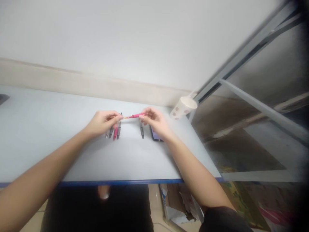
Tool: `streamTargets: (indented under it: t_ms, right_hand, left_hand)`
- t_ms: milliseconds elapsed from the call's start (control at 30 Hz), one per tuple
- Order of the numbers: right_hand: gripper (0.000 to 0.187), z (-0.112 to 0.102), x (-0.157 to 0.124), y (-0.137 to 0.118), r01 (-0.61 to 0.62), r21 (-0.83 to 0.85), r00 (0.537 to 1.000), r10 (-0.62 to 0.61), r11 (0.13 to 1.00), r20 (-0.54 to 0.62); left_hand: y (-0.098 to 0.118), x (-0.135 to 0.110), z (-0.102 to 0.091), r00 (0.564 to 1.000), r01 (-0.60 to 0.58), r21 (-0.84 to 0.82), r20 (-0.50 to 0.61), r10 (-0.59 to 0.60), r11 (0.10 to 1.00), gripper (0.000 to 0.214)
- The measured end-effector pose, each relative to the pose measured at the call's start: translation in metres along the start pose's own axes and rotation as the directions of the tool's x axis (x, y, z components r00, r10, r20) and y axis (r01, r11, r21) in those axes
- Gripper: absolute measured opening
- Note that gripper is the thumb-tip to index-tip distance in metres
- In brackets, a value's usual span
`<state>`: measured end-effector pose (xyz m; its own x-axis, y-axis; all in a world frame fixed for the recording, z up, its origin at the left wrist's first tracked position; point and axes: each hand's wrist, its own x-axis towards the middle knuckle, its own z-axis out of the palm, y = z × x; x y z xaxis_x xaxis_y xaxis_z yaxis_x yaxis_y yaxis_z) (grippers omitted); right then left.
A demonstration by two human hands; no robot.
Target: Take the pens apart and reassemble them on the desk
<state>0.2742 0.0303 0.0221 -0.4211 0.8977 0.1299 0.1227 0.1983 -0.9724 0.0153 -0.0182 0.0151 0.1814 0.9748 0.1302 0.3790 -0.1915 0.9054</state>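
A pink pen is held level above the table between my two hands. My left hand pinches its thin, pale left end with thumb and fingers; I cannot tell whether that end is a tip or a bare refill. Around the pink barrel's right part, the fingers of my right hand are closed. Below my left hand lie a second pink pen, a grey pen and other pens, side by side and partly hidden by the fingers. Another grey pen lies by itself under my right hand.
A phone lies partly under my right hand. A patterned paper cup stands at the back right, near a metal frame. The table has a blue front edge and meets the wall behind. A dark object sits far left.
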Motion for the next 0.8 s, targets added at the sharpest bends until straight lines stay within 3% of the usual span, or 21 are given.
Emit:
streamTargets:
  t_ms: [100, 167, 333, 467, 800]
  right_hand:
    - [0.04, 0.0, 0.0034, 0.0031, -0.003, 0.182, 0.995, 0.022, 0.983, -0.099]
    - [0.039, -0.0001, 0.0047, 0.0036, 0.018, 0.214, 0.985, 0.02, 0.977, -0.173]
    - [0.031, -0.0017, 0.0041, 0.0005, 0.121, 0.017, 0.936, -0.109, 0.992, -0.335]
    - [0.029, -0.0042, 0.004, 0.0007, 0.111, -0.101, 0.925, -0.14, 0.989, -0.353]
    - [0.032, -0.0045, 0.0082, 0.0049, 0.143, -0.009, 0.909, -0.135, 0.99, -0.395]
  left_hand:
    - [-0.0029, 0.0003, 0.0003, 0.999, 0.014, -0.038, 0.049, -0.012, 0.999, 0.036]
    - [-0.0036, 0.0007, 0.0008, 0.998, -0.008, -0.007, 0.06, 0.008, 1.0, 0.034]
    - [-0.0036, 0.0015, 0.0016, 0.991, -0.106, 0.192, 0.097, 0.089, 0.976, 0.027]
    - [-0.0055, 0.0013, 0.002, 0.991, -0.122, 0.238, 0.078, 0.107, 0.964, 0.029]
    - [-0.0031, 0.0023, 0.0022, 0.986, -0.164, 0.265, 0.082, 0.147, 0.95, 0.028]
